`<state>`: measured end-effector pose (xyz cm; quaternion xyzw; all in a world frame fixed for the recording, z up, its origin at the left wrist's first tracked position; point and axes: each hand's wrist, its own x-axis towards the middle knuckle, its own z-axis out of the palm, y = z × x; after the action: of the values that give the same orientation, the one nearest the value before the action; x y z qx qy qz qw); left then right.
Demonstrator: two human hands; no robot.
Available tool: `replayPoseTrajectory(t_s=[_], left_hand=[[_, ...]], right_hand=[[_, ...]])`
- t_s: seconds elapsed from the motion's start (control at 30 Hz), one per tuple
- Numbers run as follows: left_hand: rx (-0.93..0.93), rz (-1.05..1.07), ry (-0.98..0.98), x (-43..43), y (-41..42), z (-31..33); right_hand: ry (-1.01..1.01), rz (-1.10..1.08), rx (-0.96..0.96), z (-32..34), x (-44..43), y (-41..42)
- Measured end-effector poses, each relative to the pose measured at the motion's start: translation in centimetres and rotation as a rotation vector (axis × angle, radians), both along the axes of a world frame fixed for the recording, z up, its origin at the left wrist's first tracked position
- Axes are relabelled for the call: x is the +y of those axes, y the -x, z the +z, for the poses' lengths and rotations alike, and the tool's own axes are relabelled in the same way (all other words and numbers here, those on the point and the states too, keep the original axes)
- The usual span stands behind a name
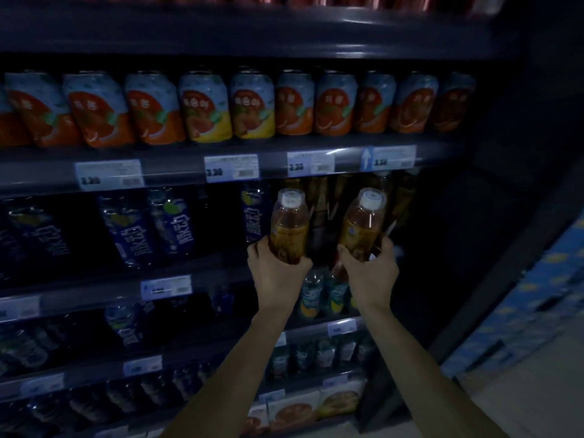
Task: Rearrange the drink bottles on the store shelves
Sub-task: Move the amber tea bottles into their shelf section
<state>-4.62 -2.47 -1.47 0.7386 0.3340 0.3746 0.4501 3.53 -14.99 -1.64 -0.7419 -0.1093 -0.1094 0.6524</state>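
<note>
- Hands raised side by side before a dim shelf.
- One amber bottle point(289, 227) is gripped low by the left hand point(276, 268).
- A second bottle point(361, 226) is gripped by the right hand point(369, 273).
- Both bottles are held upright, apart.
- Cans point(252, 105) are lined above the hands; blue bottles point(172, 221) stand to their left.

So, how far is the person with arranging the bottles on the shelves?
Done: the orange cans above stand in a full row. In hand: the left hand and the right hand each grip an amber bottle before the amber bottles on the shelf. Left: both must be placed; the blue bottles show gaps.
</note>
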Motion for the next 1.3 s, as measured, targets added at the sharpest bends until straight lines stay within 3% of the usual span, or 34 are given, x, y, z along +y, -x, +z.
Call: replayPoseTrajectory(t_s=[0.4,0.8,1.3], left_hand=[[-0.117,0.063,0.013,-0.8,-5.7,1.3],[-0.115,0.113,0.013,1.5,-8.4,0.6],[-0.119,0.087,-0.027,1.3,-9.3,-1.5]], right_hand=[[-0.038,0.066,-0.023,0.5,0.5,-4.5],[0.001,0.021,-0.131,0.5,4.7,-7.0],[0.095,0.007,-0.065,-1.7,6.1,-6.7]])
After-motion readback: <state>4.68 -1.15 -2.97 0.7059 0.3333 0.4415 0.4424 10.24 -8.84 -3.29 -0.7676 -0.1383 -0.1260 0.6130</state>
